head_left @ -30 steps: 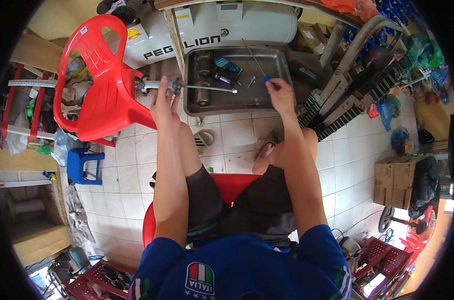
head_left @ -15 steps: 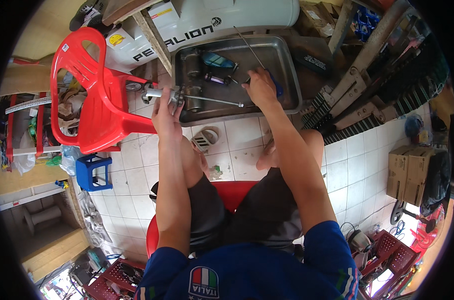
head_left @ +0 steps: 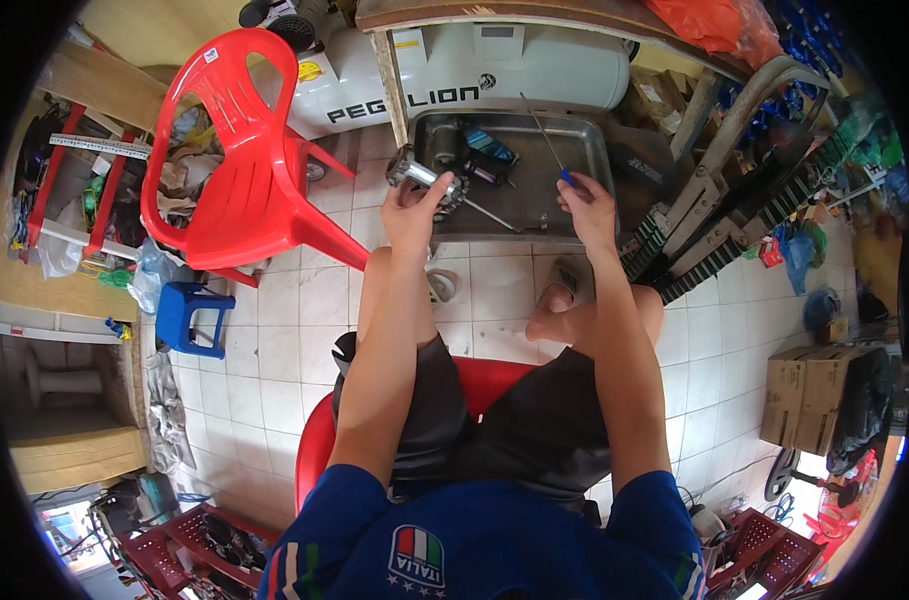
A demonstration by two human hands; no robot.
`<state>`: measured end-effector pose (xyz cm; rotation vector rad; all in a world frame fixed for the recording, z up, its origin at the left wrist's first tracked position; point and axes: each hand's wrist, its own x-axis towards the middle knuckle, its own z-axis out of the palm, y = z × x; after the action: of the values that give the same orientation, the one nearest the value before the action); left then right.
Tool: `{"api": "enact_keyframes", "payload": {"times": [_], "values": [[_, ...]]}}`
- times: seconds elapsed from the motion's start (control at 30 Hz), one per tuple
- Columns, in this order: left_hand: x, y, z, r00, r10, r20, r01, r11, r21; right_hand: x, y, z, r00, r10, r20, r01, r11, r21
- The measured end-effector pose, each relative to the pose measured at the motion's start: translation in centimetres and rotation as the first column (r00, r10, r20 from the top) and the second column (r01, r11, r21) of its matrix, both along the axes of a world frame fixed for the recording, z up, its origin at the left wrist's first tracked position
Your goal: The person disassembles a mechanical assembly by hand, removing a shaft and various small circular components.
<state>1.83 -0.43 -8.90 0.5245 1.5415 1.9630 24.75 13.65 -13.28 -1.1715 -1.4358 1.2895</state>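
My left hand (head_left: 413, 218) is closed around a silver metal part shaped like a wheel hub (head_left: 422, 173), with a toothed ring at one end. From that end a long thin rod (head_left: 493, 215) sticks out toward the right. My right hand (head_left: 591, 212) grips a screwdriver (head_left: 567, 177) by its blue handle, the long shaft pointing away and slightly left. Both hands are above the near side of a grey metal tray (head_left: 607, 150). In the tray lie a dark metal cylinder (head_left: 437, 143), a blue-green flat object (head_left: 490, 145) and a small purple-and-black piece (head_left: 487, 172).
A red plastic chair (head_left: 237, 180) stands at the left, near a blue stool (head_left: 193, 318). Behind the tray lies a white tank (head_left: 565, 75) under a wooden bench (head_left: 535, 12). Toothed metal arms (head_left: 710, 190) lean at the right. Cardboard boxes (head_left: 810, 395) sit farther right.
My right hand, earlier low over the tray at the blue handle, has drawn back toward me with the screwdriver. The hub and rod have tilted in my left hand. The whole view has shifted.
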Motion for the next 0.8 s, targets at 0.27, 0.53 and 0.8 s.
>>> {"api": "enact_keyframes", "payload": {"times": [0.27,0.53,0.8], "values": [[2.2,0.1,0.7,0.982,-0.067,-0.179,0.096,0.983,0.158,-1.2,-1.7,3.8,0.949,0.029,-0.313,-0.099,0.972,-0.212],[1.8,-0.4,2.9,0.913,-0.339,-0.227,0.393,0.880,0.267,-3.0,-1.9,6.0,0.912,0.055,-0.407,-0.141,0.973,-0.184],[1.0,-0.3,3.3,0.839,-0.542,-0.042,0.518,0.773,0.366,-3.3,-2.8,5.9,0.953,-0.021,-0.303,0.057,0.992,0.111]]}}
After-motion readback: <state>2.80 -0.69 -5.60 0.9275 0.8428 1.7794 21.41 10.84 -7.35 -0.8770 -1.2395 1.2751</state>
